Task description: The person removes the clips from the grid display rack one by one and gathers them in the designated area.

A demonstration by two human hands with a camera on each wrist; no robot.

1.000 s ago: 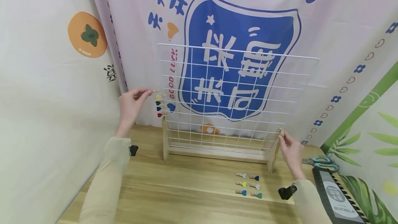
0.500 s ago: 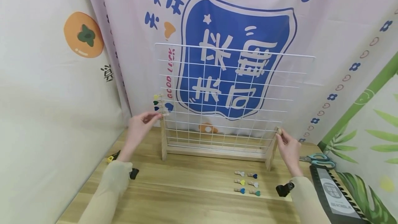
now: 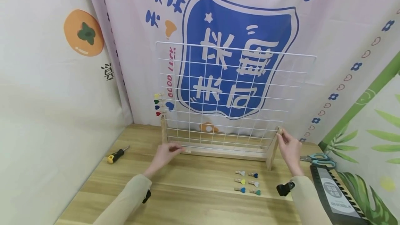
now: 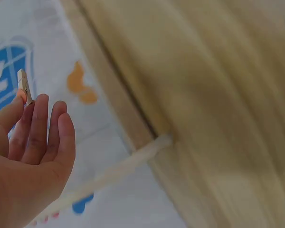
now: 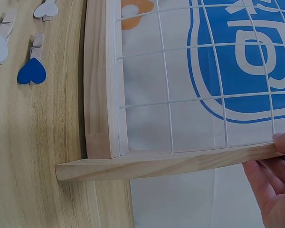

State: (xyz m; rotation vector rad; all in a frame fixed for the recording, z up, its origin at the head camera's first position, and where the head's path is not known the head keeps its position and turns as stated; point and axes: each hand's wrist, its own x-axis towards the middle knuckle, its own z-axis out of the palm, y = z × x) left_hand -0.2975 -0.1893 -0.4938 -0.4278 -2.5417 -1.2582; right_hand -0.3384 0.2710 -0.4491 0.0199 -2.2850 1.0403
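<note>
Four small wooden clothespins [image 3: 157, 107] with heart fronts, yellow, dark green, dark blue and red from top to bottom, sit along the left edge of a white wire grid panel [image 3: 235, 49] in the head view. The panel stands in a pale wooden stand [image 3: 225, 154] on a wood-grain table [image 3: 187, 204], before a pale lilac curtain [image 3: 137, 61] printed with a blue shield. The left hand [image 3: 166, 155] is near the stand's lower rail; the right hand [image 3: 290, 150] grips the top of the right wooden upright [image 3: 272, 150]. On the table lie six more heart clothespins [image 3: 242, 181] in three rows of two, a yellow-and-black screwdriver [image 3: 116, 156] at left and blue-handled scissors [image 3: 318, 160] at right.

In the left wrist view, thumb and fingertip pinch a plain-backed wooden clothespin [image 4: 22, 80]; its heart's colour cannot be made out. The remaining fingers are gently bent.

In the right wrist view, the thumb presses one side of the upright, fingers against the other. White and blue hearts show at upper left.
</note>
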